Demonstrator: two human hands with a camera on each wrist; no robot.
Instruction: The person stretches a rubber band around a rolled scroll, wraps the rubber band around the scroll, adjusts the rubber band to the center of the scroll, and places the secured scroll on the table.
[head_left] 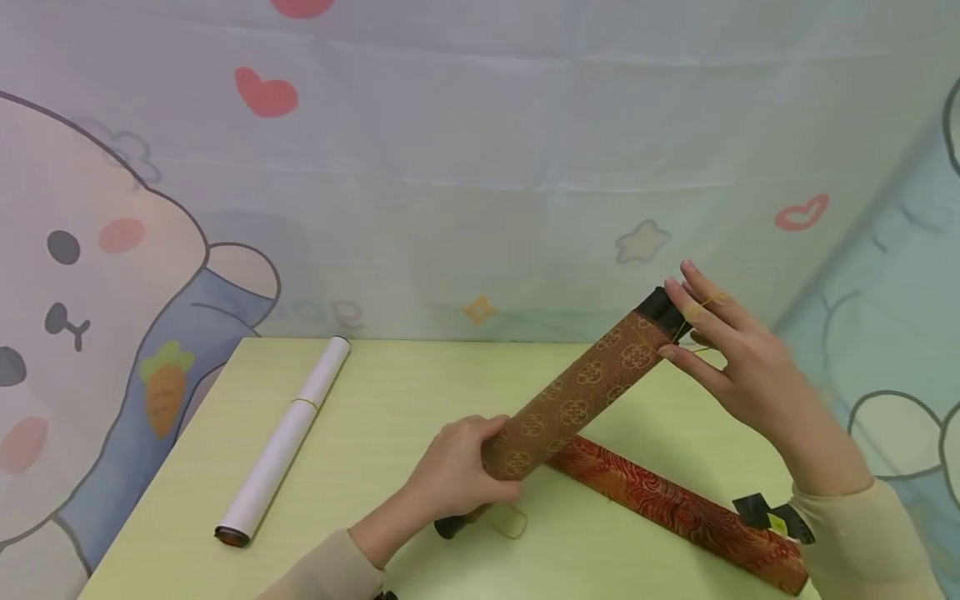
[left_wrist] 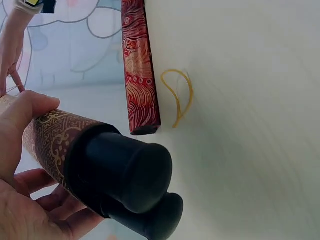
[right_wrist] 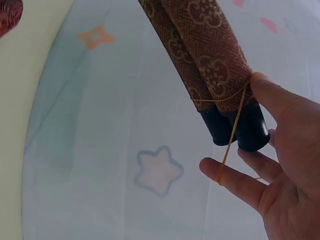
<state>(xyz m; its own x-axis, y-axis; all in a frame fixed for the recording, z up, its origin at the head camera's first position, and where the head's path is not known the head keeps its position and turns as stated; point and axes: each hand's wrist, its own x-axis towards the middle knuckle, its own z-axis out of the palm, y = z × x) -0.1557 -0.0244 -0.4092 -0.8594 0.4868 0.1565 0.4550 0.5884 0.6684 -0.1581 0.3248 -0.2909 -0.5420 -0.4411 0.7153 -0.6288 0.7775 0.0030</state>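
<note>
A brown hanging scroll (head_left: 573, 392) with gold patterns, rolled as two rods side by side, slants up to the right above the table. My left hand (head_left: 459, 468) grips its lower part, thumb on top and fingers beneath; black end knobs (left_wrist: 135, 172) stick out past that hand. At the upper end, my right hand (head_left: 742, 358) holds a yellow rubber band (right_wrist: 232, 132). The band runs round the scroll near the black knobs and stretches over a finger of that hand, while the thumb touches the scroll's edge.
Beneath the scroll lies a long red patterned box (head_left: 675, 508). Beside it, a loose rubber band (left_wrist: 187, 95) rests on the table (head_left: 390, 392). At the left is a white rolled scroll (head_left: 288, 450) with a band round its middle. A printed curtain (head_left: 480, 167) hangs behind.
</note>
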